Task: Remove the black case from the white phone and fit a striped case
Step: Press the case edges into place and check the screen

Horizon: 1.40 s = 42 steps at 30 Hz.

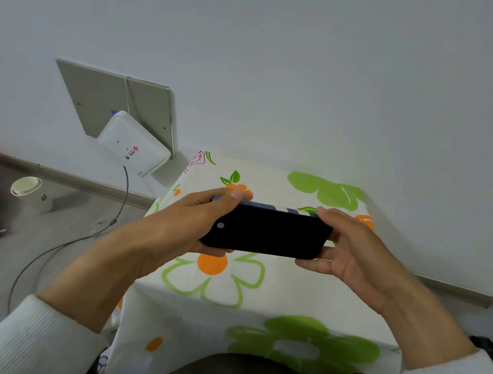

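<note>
I see both hands up over the flowered tablecloth (260, 299), a phone (265, 232) held level between them, dark screen toward me. My left hand (178, 226) clasps one end, my right hand (349, 249) the other — a blue-and-white striped case (278, 209) edge shows along its far side.

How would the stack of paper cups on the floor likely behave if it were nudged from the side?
The stack of paper cups looks thin-walled and apparently empty, so probably light; it would likely slide or tip easily. It already leans, which suggests poor stability. Once down, its tapered round shape would probably roll in a curve on the smooth floor.
</note>
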Available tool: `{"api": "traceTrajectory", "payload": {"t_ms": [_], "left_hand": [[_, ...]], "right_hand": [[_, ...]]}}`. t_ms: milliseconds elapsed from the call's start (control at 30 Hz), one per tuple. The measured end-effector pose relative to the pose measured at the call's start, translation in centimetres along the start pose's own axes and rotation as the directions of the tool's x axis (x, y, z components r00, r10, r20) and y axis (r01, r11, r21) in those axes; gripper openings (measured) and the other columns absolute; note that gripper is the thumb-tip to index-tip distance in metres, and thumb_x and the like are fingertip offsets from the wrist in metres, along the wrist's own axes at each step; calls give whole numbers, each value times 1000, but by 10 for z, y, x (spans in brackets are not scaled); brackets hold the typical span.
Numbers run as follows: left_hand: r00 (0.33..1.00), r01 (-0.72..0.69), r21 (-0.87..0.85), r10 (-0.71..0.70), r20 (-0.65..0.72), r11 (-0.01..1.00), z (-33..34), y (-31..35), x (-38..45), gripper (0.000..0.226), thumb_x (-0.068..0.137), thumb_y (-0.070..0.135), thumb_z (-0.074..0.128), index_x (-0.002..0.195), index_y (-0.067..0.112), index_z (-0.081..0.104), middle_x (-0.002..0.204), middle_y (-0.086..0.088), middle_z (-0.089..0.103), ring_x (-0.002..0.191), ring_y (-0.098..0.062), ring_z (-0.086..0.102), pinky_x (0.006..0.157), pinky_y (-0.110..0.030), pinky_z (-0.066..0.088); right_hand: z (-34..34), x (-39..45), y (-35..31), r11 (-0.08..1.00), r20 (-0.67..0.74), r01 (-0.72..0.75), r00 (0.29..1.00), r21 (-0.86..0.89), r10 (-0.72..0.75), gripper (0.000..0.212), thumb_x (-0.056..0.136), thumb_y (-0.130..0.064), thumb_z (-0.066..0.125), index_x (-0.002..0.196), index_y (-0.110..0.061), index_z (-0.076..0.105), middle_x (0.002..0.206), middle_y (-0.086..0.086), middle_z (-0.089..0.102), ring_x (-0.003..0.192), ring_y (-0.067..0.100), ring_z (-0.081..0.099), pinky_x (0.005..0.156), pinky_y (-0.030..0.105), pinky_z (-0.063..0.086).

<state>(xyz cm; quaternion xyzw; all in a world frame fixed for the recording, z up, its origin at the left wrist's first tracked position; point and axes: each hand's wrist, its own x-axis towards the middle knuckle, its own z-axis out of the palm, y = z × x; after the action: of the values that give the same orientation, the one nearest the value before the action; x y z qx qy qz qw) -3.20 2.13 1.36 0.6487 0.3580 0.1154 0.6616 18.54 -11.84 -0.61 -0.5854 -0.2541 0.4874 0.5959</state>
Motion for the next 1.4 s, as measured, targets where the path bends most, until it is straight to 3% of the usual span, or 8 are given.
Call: {"api": "traceTrajectory", "payload": {"t_ms": [267,467,567,767,967,1100,1267,1400], "left_hand": [[982,31,35,-37,186,999,-7,-2,3,38,83,52,68,112,31,78,127,-14,71,112,-35,70,99,-46,56],[971,63,37,-70,228,997,-12,-4,5,41,83,39,70,115,12,77,129,-26,66,114,-45,65,102,-54,52],[953,43,97,-70,296,994,-14,-4,6,38,87,34,72,120,16,74,129,-23,67,117,-43,64,106,-55,48],[935,-48,261,-48,351,964,-14,-6,10,38,85,31,75,122,27,72,126,-9,70,116,-26,67,108,-45,49],[902,-55,451,-149,405,891,-10,-11,20,53,82,18,81,129,29,59,134,-2,65,121,-16,64,107,-39,50],[902,-91,480,-132,411,873,-7,-20,28,58,79,14,84,128,28,56,138,-2,62,126,-17,60,108,-39,49],[918,-199,560,-47,393,804,-4,-35,39,61,78,22,85,125,38,50,134,7,60,122,-14,59,99,-35,55],[938,-242,665,-3,345,707,1,-50,47,65,76,24,84,123,43,44,127,14,53,115,-13,58,92,-34,58]], "right_hand": [[-14,3,0,996,123,-88,988,-31,92,22,69,-33,84,80,-17,74,89,5,67,99,44,70,87,58,55],[-26,7,3,982,253,-141,952,-129,170,41,66,-38,90,94,-14,70,104,15,68,107,41,67,95,57,52],[-30,10,5,975,288,-159,937,-155,198,44,66,-34,90,100,-12,74,104,14,71,103,32,68,97,52,51],[-35,12,2,926,344,-141,900,-350,267,50,67,-23,88,114,-17,73,117,20,71,115,33,66,97,39,53],[-34,13,3,833,357,-2,903,-553,239,50,68,-13,88,114,-28,72,117,1,75,116,12,65,90,20,51],[-32,16,10,769,348,50,909,-637,228,56,64,-18,92,113,-32,70,118,-8,73,117,3,62,93,20,50],[-29,21,22,694,298,91,937,-714,184,59,58,-28,94,109,-42,68,113,-19,70,114,-4,58,89,34,57],[-26,27,36,620,277,152,954,-770,111,65,57,-28,94,112,-40,63,114,-19,67,107,-9,58,86,12,48]]}}
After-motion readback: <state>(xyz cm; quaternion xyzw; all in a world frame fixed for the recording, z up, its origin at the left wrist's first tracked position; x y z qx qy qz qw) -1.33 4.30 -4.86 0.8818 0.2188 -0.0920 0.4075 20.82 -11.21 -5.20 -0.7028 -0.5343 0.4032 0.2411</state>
